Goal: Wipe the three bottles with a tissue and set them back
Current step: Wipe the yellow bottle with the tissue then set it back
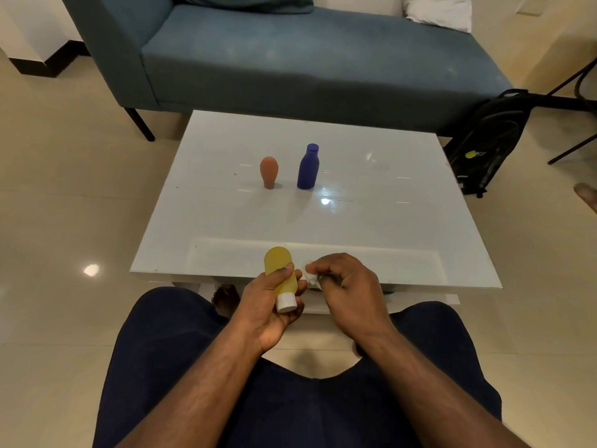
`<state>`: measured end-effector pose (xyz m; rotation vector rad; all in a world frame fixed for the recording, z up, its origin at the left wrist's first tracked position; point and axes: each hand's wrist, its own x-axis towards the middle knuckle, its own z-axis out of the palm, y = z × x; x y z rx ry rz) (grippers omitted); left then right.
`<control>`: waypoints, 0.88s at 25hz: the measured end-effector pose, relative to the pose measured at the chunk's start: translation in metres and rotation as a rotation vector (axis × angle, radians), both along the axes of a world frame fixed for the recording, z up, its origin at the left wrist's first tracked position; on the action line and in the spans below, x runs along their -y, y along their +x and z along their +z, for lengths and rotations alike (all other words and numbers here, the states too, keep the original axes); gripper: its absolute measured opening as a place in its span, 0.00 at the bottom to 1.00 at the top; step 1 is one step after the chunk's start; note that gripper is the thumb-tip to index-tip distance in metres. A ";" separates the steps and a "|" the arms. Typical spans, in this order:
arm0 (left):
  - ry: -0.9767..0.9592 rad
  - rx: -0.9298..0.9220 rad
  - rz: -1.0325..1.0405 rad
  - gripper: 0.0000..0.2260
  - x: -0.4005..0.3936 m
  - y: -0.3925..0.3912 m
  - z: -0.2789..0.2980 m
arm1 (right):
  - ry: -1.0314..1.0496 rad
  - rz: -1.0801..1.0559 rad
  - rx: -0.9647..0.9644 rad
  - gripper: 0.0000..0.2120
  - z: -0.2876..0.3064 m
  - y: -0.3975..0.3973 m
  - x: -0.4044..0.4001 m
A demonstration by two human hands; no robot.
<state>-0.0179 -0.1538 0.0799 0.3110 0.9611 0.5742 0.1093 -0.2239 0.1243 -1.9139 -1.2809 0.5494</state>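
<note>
Nearest, above the lap, the left hand (pixel 269 303) is gripping the yellow bottle (pixel 280 276) with fingers and thumb curled round its body, white cap (pixel 286 302) pointing back toward the person, probably so the plastic sides are lying exposed for wiping. Just beside it, the right hand (pixel 345 286) is pinching a small crumpled white tissue (pixel 310 275) between bent fingertips, holding it close to the bottle's side; whether it is touching is unclear. Farther off, on the glossy white coffee table (pixel 387 195), the orange bottle (pixel 268 172) and the blue bottle (pixel 308 168) are standing upright near each other, seemingly waiting their turn. Beyond them a blue sofa (pixel 290 59) is sitting.
</note>
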 end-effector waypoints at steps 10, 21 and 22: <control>-0.170 0.134 -0.003 0.25 -0.004 -0.005 0.002 | -0.013 0.314 0.294 0.07 -0.002 -0.037 0.009; -0.151 0.081 -0.027 0.23 0.001 -0.004 0.005 | -0.042 0.348 0.257 0.11 -0.009 -0.037 0.015; -0.151 0.084 -0.032 0.23 0.001 -0.004 0.004 | -0.045 0.326 0.241 0.11 -0.009 -0.032 0.012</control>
